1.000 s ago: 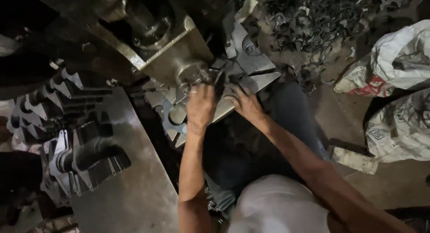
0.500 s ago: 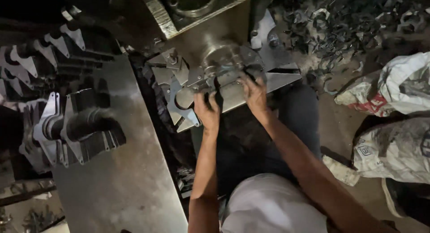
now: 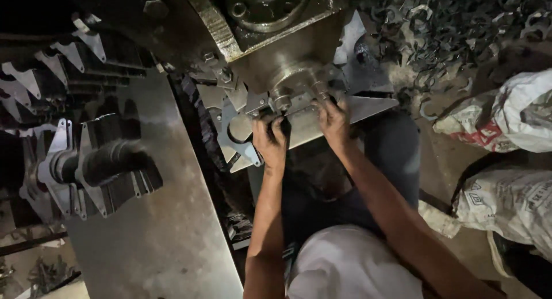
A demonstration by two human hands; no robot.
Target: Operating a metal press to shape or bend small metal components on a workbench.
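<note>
head view looks down on a flat metal plate (image 3: 356,112) lying under the round ram of a press (image 3: 276,40). left hand (image 3: 270,141) has its fingers curled tight on the plate's near edge; right hand (image 3: 333,121) presses closed fingers on it just beside. two white sacks (image 3: 506,115) sit on the dirt floor at right, contents hidden. cut-out blanks (image 3: 86,172) are stacked on a steel table (image 3: 155,236). dark scrap (image 3: 460,23) lies heaped beyond.

white printed sacks (image 3: 506,161), right side floor
</note>
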